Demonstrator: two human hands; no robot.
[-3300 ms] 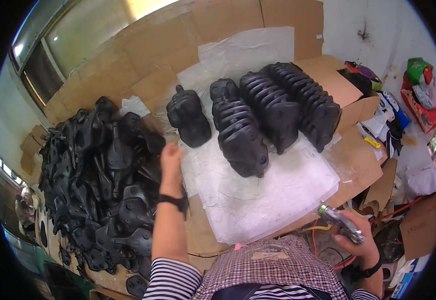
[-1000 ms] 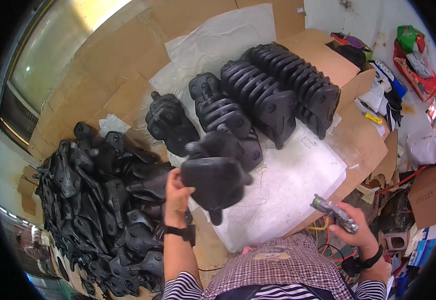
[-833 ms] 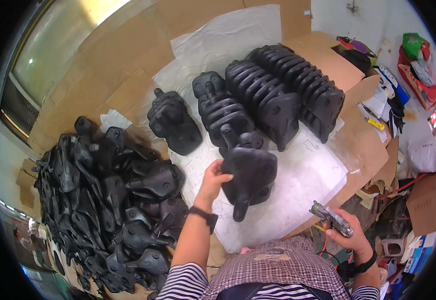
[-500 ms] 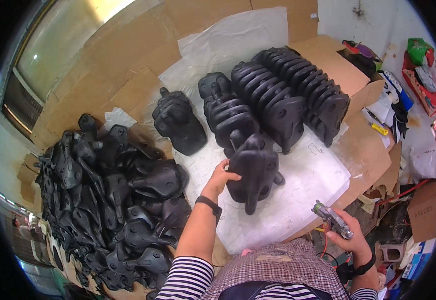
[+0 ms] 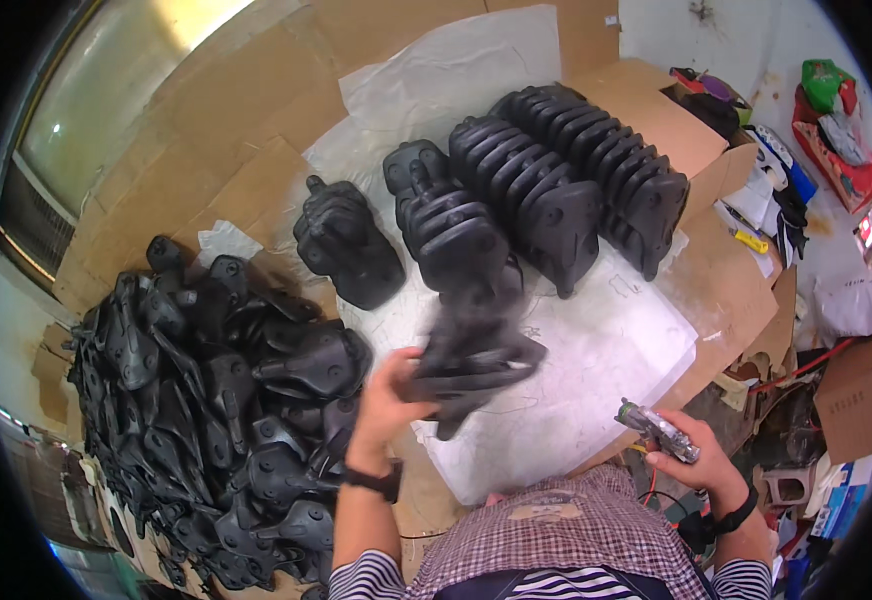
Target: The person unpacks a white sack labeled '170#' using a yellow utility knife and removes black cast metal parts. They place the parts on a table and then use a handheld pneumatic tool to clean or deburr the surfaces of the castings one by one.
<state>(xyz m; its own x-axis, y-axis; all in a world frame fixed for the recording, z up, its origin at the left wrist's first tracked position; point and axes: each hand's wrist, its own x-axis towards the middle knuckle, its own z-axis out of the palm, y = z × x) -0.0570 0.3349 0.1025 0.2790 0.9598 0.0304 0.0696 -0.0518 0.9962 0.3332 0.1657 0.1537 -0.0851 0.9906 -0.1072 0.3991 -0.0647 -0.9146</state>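
My left hand (image 5: 392,395) grips the left edge of a black moulded plastic part (image 5: 476,360), which is tilted and smeared by motion over the white sheet (image 5: 596,370). Just beyond it stands a row of matching black parts (image 5: 456,240), stacked face to face. At the right, near the table's front edge, my right hand (image 5: 696,460) is closed around a silver hand tool (image 5: 662,430) with a green ring near its tip. The tool points toward the sheet, apart from the parts; its exact kind is unclear.
A large heap of loose black parts (image 5: 226,400) fills the left side. Two longer rows (image 5: 531,200) and a small stack (image 5: 346,245) stand farther back. Cardboard (image 5: 206,200) lines the back. A yellow-handled cutter (image 5: 751,241) lies at right, near a cardboard box (image 5: 861,405).
My left hand has moved left and slightly down, turning the black part from face-up to a steep tilt. The right hand with its tool has barely shifted.
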